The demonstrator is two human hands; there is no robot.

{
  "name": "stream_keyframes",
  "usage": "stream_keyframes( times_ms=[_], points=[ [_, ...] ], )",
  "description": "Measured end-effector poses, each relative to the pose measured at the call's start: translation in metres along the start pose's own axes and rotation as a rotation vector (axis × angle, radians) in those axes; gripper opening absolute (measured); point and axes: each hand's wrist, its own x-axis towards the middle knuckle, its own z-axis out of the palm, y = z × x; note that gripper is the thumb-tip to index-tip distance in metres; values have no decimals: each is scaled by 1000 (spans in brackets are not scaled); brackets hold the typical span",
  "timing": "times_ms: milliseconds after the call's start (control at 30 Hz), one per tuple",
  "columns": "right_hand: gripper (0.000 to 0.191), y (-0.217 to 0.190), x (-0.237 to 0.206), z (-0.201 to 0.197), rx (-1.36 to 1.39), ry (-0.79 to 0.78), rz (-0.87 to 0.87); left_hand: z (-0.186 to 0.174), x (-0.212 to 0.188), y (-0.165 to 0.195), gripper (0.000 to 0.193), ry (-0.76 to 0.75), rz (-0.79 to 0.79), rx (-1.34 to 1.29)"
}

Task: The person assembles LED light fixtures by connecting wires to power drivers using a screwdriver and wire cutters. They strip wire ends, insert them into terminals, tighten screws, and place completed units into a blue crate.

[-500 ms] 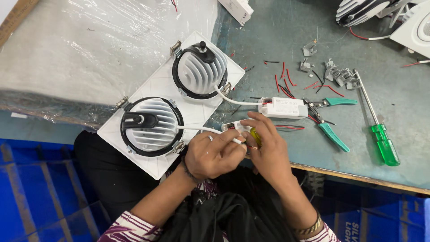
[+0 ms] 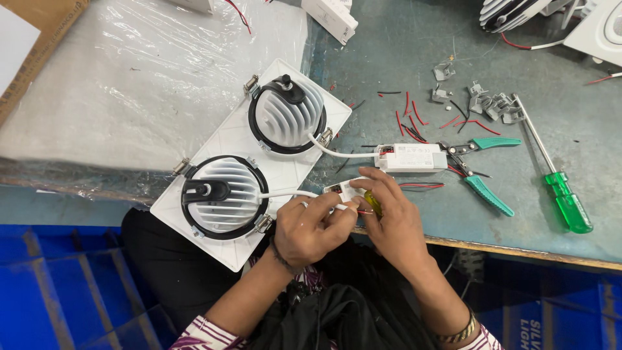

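White driver box [image 2: 345, 190]; red wires; hands pinching.

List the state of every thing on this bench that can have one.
Left hand: pinching a white cable.
Right hand: gripping a yellow-handled tool at a small white driver box.
Twin lamp fixture: face down.
Second driver box: lying flat, wired.
Green pliers: open, unheld.
Green screwdriver: lying unheld.
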Motion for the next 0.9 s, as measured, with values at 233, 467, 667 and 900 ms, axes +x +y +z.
stream_keyframes(
  times_ms=[233, 467, 667, 900],
  points=[
    [45, 0, 2, -2, -12, -2, -14, 3, 8, -1, 29, -25, -24, 13],
    [41, 1, 2, -1, -10, 4, -15, -3, 13, 1, 25, -56, -99, -115],
    [28, 7, 0, -1, 18, 22, 3, -3, -5, 4, 18, -14, -328, -288],
    [30, 20, -7, -2, 37, 76, -119, 9, -18, 3, 15, 37, -611, -357]
  ],
)
